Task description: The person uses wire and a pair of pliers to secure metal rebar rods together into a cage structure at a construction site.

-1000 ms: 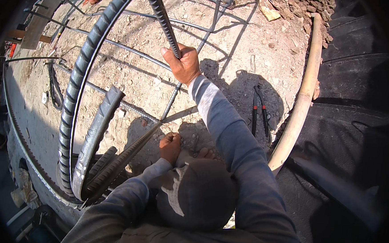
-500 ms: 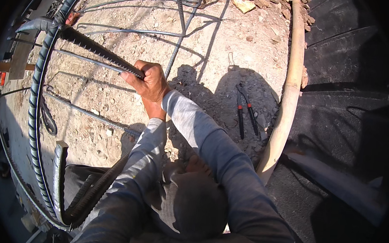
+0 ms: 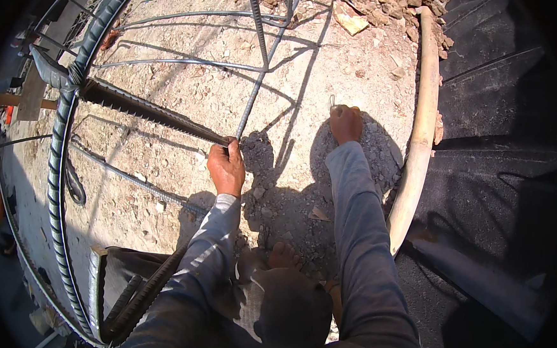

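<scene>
My left hand (image 3: 226,169) is closed on the near end of a dark ribbed steel bar (image 3: 155,112), beside a thinner bar of the rebar frame. My right hand (image 3: 346,124) is down at the ground to the right, its fingers curled at a thin wire loop (image 3: 332,102) that shows just past the fingertips. Its fingertips are partly hidden from above. The red-and-black-handled pincers are out of sight, where my right hand and forearm cover the ground. A thick ribbed bar (image 3: 56,154) curves down the left side and is tied to the dark bar's far end.
Thin bent bars (image 3: 196,62) of the cage cross the pale gravelly ground. A bamboo pole (image 3: 422,119) borders it on the right, beside dark sheeting (image 3: 489,174). Broken stones (image 3: 390,12) lie at the back. An angled steel piece (image 3: 96,284) rises near my left leg.
My right hand has left the bar, where both hands were together, and moved right to the wire loop. My left hand stays at the bar's end. The pincers have become hidden.
</scene>
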{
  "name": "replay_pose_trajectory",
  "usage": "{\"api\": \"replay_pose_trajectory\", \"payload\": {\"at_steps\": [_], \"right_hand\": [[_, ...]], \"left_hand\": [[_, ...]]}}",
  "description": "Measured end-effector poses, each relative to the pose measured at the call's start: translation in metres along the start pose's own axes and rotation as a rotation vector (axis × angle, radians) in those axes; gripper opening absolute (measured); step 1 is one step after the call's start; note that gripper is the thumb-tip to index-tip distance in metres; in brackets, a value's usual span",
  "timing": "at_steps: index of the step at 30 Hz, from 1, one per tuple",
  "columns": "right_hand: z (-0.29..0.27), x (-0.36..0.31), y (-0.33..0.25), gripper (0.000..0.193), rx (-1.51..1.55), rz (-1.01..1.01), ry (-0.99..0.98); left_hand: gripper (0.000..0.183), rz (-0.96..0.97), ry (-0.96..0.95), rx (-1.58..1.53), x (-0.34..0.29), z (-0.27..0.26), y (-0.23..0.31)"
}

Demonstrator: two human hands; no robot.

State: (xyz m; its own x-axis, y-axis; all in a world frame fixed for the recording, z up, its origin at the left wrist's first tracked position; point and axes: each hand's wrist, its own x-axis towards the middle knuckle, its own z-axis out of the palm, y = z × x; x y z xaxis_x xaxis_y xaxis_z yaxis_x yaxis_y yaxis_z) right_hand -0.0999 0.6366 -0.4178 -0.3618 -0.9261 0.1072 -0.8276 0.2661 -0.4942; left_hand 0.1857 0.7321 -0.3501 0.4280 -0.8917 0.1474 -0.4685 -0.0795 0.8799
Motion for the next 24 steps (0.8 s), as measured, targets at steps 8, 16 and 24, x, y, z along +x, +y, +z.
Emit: {"api": "replay_pose_trajectory", "payload": {"at_steps": [8, 16, 24], "right_hand": [[-0.013, -0.063, -0.039, 0.020, 0.962, 0.082, -0.043], [-0.036, -0.142, -0.084, 0.018, 1.061, -0.092, -0.346], [-0.049, -0.167, -0.096, 0.016, 0.778, -0.330, -0.416]], "left_hand": [[0.034, -0.152, 0.038, -0.060, -0.008, -0.004, -0.011], [0.034, -0.474, -0.162, -0.430, -0.029, -0.010, 0.005], [0.022, -0.622, -0.417, -0.784, -0.047, -0.016, 0.006]]}}
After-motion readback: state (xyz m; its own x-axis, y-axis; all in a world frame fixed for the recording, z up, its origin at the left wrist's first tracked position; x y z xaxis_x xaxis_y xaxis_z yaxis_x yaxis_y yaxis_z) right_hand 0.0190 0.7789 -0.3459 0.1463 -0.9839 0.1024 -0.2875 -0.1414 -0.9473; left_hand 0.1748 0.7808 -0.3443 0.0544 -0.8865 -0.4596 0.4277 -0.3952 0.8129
